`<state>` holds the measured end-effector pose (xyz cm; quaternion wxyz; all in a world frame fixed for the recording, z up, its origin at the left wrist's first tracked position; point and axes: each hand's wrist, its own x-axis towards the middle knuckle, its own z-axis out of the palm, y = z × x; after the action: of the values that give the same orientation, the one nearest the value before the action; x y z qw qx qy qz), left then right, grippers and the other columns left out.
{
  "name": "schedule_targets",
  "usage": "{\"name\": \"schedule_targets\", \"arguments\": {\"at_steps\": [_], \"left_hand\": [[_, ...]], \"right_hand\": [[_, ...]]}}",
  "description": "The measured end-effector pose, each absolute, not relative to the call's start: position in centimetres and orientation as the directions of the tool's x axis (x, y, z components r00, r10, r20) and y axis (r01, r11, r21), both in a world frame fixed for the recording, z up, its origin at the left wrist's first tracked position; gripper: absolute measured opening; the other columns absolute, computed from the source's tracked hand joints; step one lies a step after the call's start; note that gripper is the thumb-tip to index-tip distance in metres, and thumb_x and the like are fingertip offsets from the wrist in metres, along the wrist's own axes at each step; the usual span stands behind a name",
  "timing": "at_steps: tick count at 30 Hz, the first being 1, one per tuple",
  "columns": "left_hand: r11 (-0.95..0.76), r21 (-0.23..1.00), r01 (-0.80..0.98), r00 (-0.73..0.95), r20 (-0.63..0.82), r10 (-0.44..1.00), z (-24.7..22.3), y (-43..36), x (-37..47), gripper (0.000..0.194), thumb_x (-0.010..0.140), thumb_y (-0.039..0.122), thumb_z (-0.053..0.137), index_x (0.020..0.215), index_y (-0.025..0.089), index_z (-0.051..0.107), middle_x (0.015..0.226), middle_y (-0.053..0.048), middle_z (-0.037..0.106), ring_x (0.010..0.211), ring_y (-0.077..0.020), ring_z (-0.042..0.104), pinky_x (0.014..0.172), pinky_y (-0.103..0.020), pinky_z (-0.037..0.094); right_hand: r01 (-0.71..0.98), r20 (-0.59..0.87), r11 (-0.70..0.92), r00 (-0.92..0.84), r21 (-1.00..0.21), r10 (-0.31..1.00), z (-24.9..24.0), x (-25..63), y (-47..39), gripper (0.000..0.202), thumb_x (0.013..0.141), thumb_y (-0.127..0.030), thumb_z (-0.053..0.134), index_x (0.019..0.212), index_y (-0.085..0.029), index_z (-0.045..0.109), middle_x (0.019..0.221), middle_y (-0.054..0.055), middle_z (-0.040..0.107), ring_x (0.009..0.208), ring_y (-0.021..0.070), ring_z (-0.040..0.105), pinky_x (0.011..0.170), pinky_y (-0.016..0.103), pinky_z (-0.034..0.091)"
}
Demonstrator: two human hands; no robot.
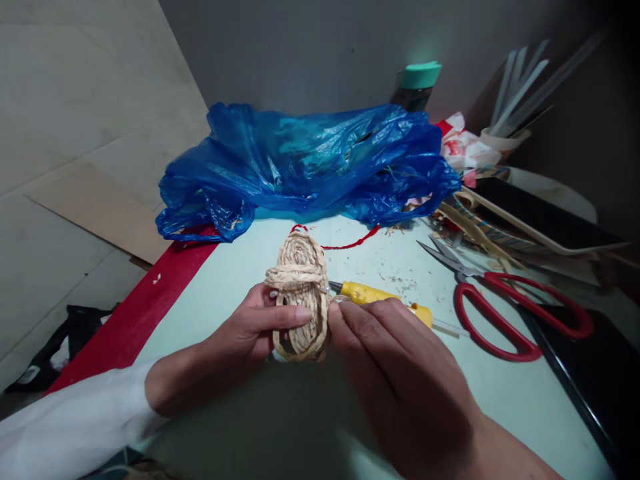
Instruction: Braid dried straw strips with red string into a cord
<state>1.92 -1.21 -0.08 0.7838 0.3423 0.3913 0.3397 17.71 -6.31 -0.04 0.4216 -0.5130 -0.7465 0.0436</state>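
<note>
Head cam, and from where I'm standing it's all about one little slipper-shaped thing of coiled straw cord (306,293), held up just over the table (200,313). Left hand (250,323) has it properly gripped, thumb pressed flat across the sole and the other fingers tucked round the side and under. Long axis runs pretty much straight away from the person, toward the blue plastic bag (300,160), with the strap lying crosswise. Right hand (400,347) has its fingers pinched together right at the slipper's right edge, so the piece is just left of those fingertips; honestly can't tell if anything's between them. Yellow tool (363,292) is lying behind that hand, red-handled scissors (465,271) further right.
</note>
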Motion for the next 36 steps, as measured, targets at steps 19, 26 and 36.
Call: {"name": "schedule_targets", "arguments": {"at_steps": [19, 26, 36], "left_hand": [[0.532, 0.765, -0.363, 0.584, -0.259, 0.77, -0.9, -0.7, 1.6, 0.042, 0.075, 0.012, 0.065, 0.116, 0.019, 0.063, 0.099, -0.006, 0.072, 0.094, -0.023, 0.067, 0.089, -0.034, 0.05], [0.531, 0.759, -0.377, 0.551, -0.277, 0.787, -1.1, -0.7, 1.6, 0.043, 0.073, 0.009, 0.066, 0.115, 0.018, 0.063, 0.1, -0.007, 0.07, 0.093, -0.0226, 0.066, 0.086, -0.035, 0.051], [0.56, 0.743, -0.366, 0.499, -0.351, 0.792, -0.9, -0.2, 1.8, 0.023, 0.067, 0.01, 0.07, 0.09, 0.012, 0.069, 0.078, -0.005, 0.069, 0.07, -0.0146, 0.064, 0.069, -0.024, 0.053]], "right_hand": [[0.611, 0.743, 0.663, -0.176, -0.432, 0.646, -0.1, 18.9, -6.4, 0.027, 0.09, -0.008, 0.047, 0.11, -0.017, 0.063, 0.091, 0.005, 0.069, 0.075, 0.0179, 0.061, 0.068, 0.033, 0.05], [0.711, 0.703, 0.658, -0.334, -0.249, 0.628, 0.9, 18.6, -6.2, 0.026, 0.085, -0.007, 0.042, 0.075, -0.015, 0.065, 0.071, 0.005, 0.065, 0.062, 0.0166, 0.051, 0.062, 0.03, 0.043], [0.705, 0.733, 0.703, -0.431, -0.09, 0.526, 0.0, 18.5, -5.9, 0.028, 0.08, -0.006, 0.041, 0.076, -0.012, 0.068, 0.071, 0.01, 0.065, 0.068, 0.021, 0.049, 0.067, 0.035, 0.045]]}}
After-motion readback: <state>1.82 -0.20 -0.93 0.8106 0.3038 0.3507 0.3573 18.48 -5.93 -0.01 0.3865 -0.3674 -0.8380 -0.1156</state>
